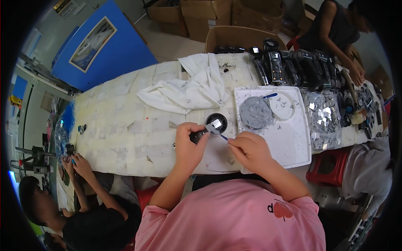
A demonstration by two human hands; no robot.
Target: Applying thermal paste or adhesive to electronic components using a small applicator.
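So, the white tray (280, 152) on the right has a round mass of grey paste (253, 115) on its far left part, with a blue stick (271, 96) at its edge and a smeared round white lid (287, 116) just beside it. Left of the tray sits a round black cup (208, 126) with a bright square patch inside. Right of it, clear plastic holds loads of shiny little squares (322, 111). As for the dark part (197, 136), it's just on the near left side of the cup, blackish and stubby, grey at its right end. The left hand (189, 140) grips it between thumb and fingers; the right hand (250, 150) pinches a thin blue tool (224, 137), tip at that grey end.
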